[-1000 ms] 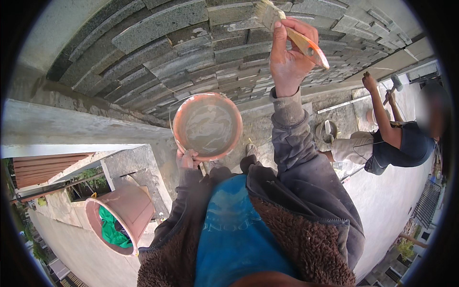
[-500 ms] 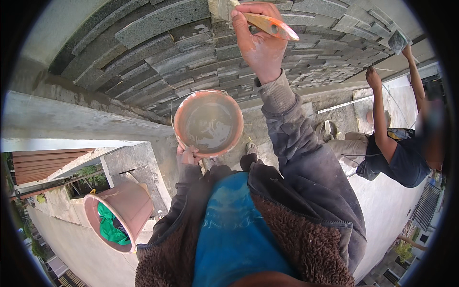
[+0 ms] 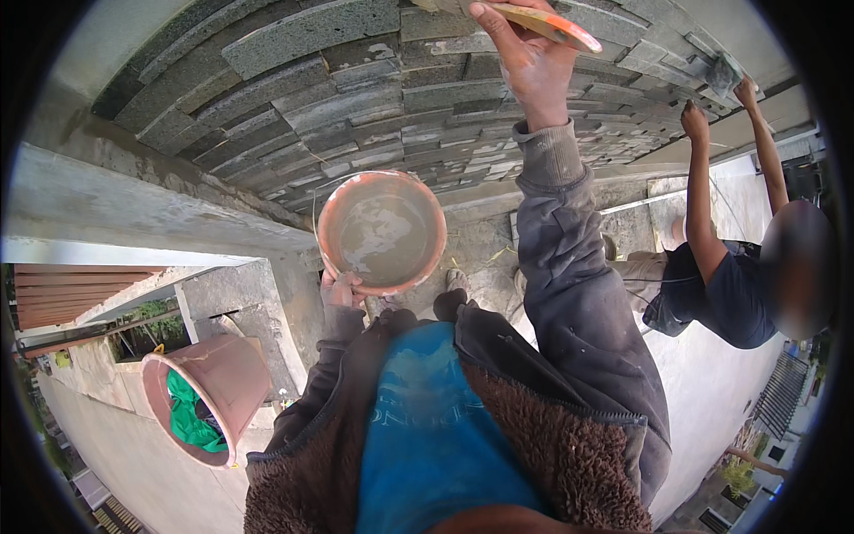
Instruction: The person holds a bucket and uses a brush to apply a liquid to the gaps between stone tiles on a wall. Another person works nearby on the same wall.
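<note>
Standing close to the stonework, the person wears a dark jacket (image 3: 587,303) with a brown fleece lining (image 3: 569,454), hanging open over a blue shirt (image 3: 445,418). Low in front of the body, the left hand (image 3: 342,289) grips the near left edge of an orange bucket (image 3: 439,238), its fingers curled against the rim. Inside the bucket lies a grey, watery mix (image 3: 382,231) with paler streaks across its surface, and a thin wire handle (image 3: 315,214) sticks out on the left side. A shoe (image 3: 456,280) shows on the ground just beyond the knees. Off to the left is a large pink tub (image 3: 245,365), its mouth open, with green cloth (image 3: 189,414) bunched inside. Farther out, the right arm reaches forward, and the right hand (image 3: 538,76) pinches a brush (image 3: 556,29) between the thumb and the fingers, the orange end of its handle pointing right. The brush is up in front of the wall (image 3: 356,116) of narrow, uneven grey stone strips; its bristles are partly cut off from sight, so I cannot tell whether they touch the stone. At the far right, a co-worker in a dark top (image 3: 729,303) lifts both arms to the same wall, one hand beside a grey, blocky thing (image 3: 725,76) against the stones.
</note>
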### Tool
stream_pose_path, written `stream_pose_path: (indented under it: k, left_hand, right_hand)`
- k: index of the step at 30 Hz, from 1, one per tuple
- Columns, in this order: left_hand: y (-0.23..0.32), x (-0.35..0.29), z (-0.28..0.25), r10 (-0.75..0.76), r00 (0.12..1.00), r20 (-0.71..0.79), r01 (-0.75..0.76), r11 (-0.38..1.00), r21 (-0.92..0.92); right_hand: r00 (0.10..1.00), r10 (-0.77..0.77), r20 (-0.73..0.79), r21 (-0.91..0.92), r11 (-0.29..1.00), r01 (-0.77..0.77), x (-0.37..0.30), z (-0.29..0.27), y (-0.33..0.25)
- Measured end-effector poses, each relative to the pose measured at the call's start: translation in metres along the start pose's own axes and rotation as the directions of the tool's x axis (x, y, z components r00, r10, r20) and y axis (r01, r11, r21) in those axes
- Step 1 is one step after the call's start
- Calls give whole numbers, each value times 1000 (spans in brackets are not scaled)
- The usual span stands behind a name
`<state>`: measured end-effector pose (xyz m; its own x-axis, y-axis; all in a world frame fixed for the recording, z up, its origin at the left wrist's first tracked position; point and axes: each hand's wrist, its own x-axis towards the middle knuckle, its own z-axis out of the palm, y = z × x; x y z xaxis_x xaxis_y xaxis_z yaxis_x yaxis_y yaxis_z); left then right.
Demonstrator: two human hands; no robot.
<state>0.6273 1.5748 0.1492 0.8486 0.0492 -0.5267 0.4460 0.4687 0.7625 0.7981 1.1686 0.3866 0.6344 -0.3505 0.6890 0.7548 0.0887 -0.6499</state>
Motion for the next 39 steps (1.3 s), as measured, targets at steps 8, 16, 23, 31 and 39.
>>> stream_pose_path:
  k: [8,16,23,31,39]
  left_hand:
    - [20,-10,19,-23,1000,4,23,1000,17]
    - [20,-8,20,-23,999,32,22,999,30]
    - [9,0,16,16,998,54,-19,998,54]
    - [-7,26,-8,41,981,187,-51,998,44]
    - [-8,21,4,49,993,105,-51,999,13]
  right_hand:
    - [788,-615,-3,-773,502,389,-20,80,-28]
    - [800,-417,-432,-488,854,182,-2,4,-45]
    - [893,-446,54,-363,825,434,15,86,-35]
    - [811,-575,107,-571,632,524,21,111,-71]
    - [708,-372,600,-540,464,702,75,111,-106]
